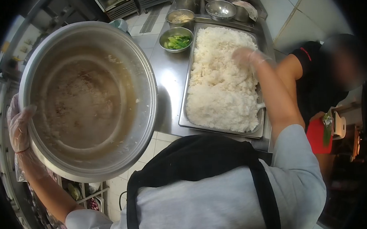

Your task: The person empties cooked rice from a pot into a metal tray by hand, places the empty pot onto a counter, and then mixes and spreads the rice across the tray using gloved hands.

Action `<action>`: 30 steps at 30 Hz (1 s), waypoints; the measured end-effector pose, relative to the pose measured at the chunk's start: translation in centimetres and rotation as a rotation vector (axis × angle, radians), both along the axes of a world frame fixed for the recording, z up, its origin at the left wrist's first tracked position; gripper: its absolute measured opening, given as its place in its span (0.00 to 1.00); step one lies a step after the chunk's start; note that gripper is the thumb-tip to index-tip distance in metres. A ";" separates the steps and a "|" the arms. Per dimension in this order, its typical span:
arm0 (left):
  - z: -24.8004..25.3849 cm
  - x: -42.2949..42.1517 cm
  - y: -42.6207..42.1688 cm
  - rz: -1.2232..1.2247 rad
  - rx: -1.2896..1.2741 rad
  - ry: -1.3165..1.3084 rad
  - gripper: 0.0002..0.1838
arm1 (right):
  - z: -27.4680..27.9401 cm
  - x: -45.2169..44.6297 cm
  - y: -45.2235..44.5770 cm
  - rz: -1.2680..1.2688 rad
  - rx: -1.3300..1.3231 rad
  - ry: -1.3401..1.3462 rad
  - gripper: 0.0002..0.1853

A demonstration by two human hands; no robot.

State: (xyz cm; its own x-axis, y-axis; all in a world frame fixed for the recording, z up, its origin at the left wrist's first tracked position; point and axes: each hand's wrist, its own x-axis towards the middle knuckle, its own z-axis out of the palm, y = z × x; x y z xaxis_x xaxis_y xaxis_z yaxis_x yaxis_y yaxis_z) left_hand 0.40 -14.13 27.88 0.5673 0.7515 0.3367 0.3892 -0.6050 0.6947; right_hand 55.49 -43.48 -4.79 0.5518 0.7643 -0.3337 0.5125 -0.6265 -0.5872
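Even overhead-type light yields white glare on the steel counter point(168, 80). Motion blurs the right hand point(246, 57); fisheye distortion bends the periphery, which darkens to black corners.

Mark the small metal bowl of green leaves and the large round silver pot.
Small metal bowl of green leaves point(175, 31), head view: far inner wall.
Large round silver pot point(140, 87), head view: inner wall, picture right.
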 end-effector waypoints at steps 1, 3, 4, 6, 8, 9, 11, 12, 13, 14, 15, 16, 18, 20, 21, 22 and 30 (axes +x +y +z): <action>0.2 -0.3 0.0 -0.020 -0.029 0.010 0.25 | 1.4 -2.6 0.2 0.187 -0.186 -0.492 0.13; 0.3 -0.1 -0.7 -0.038 -0.050 -0.003 0.25 | 0.2 -5.5 0.5 0.127 -0.164 -0.421 0.15; 0.1 0.5 -1.7 -0.036 -0.045 -0.022 0.24 | -0.3 -6.7 0.3 0.098 -0.157 -0.382 0.15; -0.7 0.8 -2.6 0.003 -0.014 -0.047 0.24 | 3.8 -11.2 -0.1 0.261 -0.297 -0.443 0.16; -1.4 0.8 -2.8 0.094 0.040 -0.052 0.24 | 5.6 -11.8 0.0 0.273 -0.220 -0.306 0.16; -1.7 0.8 -2.9 0.026 -0.076 -0.089 0.23 | 5.4 -11.0 -0.3 0.195 -0.080 -0.128 0.15; -1.9 -0.1 -3.1 0.029 -0.089 -0.066 0.22 | 4.7 -9.4 -1.0 0.061 0.107 0.074 0.12; -1.8 -0.4 -3.0 0.024 -0.097 -0.053 0.22 | 3.7 -8.5 -1.2 0.006 0.157 0.092 0.10; -1.5 -0.8 -2.9 0.080 0.003 0.045 0.21 | 2.2 -8.0 -1.0 0.040 0.153 -0.014 0.09; -1.2 -1.3 -3.1 0.104 0.050 0.071 0.21 | 0.7 -7.6 -0.8 0.070 0.147 -0.122 0.08; -1.1 -2.0 -3.4 0.128 0.101 0.093 0.22 | -1.5 -7.3 -0.1 0.189 0.087 -0.363 0.08; -1.2 -2.8 -3.4 0.148 0.151 0.114 0.22 | -3.8 -6.9 0.5 0.300 0.021 -0.605 0.08; -2.2 -5.4 -2.7 0.229 0.304 0.088 0.22 | -4.1 -7.0 0.0 0.260 0.223 -0.447 0.07; -1.7 -6.7 -3.7 0.354 0.400 0.274 0.22 | 3.9 -7.4 1.3 0.381 -0.322 -0.104 0.07; -1.7 -8.5 -2.8 0.379 0.350 0.274 0.22 | 4.6 -6.6 0.8 0.268 -0.095 0.125 0.06; -1.9 -10.1 -1.9 0.402 0.296 0.277 0.22 | 6.6 -6.4 0.6 0.134 -0.041 0.154 0.07; -6.9 -16.1 1.0 0.285 -0.015 0.153 0.18 | 10.3 -10.2 -6.8 0.095 0.435 -0.646 0.05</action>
State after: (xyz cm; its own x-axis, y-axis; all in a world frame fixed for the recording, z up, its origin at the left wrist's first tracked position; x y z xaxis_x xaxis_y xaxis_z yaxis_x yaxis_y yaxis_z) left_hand -15.72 -13.09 20.94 0.3766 0.8915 0.2518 0.6418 -0.4470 0.6231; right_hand 45.32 -50.33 5.53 0.4607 0.8062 0.3712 0.8759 -0.3454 -0.3369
